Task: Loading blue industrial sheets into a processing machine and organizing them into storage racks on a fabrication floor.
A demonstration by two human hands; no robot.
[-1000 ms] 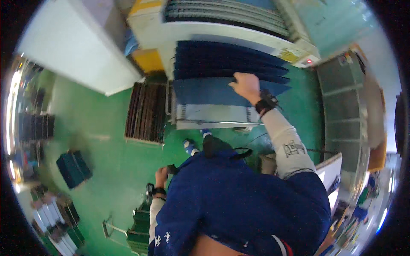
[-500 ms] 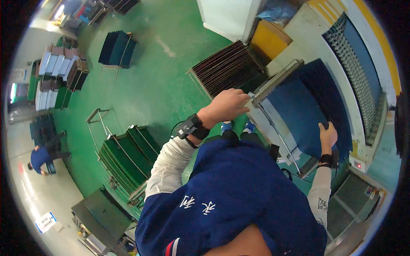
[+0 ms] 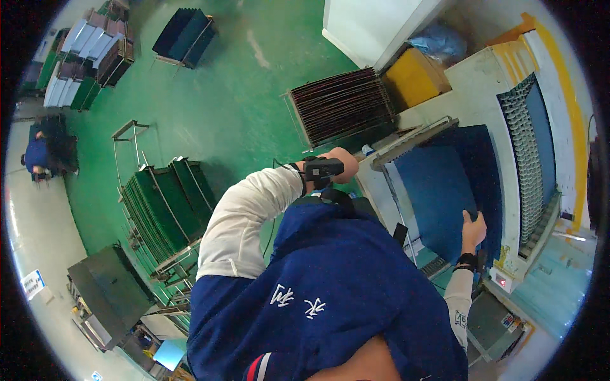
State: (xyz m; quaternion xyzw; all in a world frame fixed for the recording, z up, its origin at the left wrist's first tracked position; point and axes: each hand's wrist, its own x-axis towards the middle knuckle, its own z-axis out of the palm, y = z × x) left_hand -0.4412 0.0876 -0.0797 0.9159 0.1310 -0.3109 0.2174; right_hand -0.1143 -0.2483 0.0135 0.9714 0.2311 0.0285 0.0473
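Blue flat panels (image 3: pixel 435 190) stand side by side in a metal rack (image 3: pixel 416 143) to my right. My right hand (image 3: pixel 473 230) pinches the near edge of one blue panel, with something dark on its fingertips. Close to the left end of the rack's frame is my left hand (image 3: pixel 344 164). Its fingers are bent away and mostly hidden, so what they hold, if anything, does not show. Each wrist wears a black band with a small device.
Beyond the rack stands a pale machine with rows of rollers (image 3: pixel 524 168). Another rack of dark panels (image 3: pixel 343 105) is ahead, beside a yellow box (image 3: pixel 416 79). Green panels in a rack (image 3: pixel 166 206) stand at left. A person (image 3: pixel 47 152) bends over at far left.
My view has turned, and the blue panels' rack appears lower. My left hand has drawn back slightly from the frame's end. My right hand remains at the blue panel's edge.
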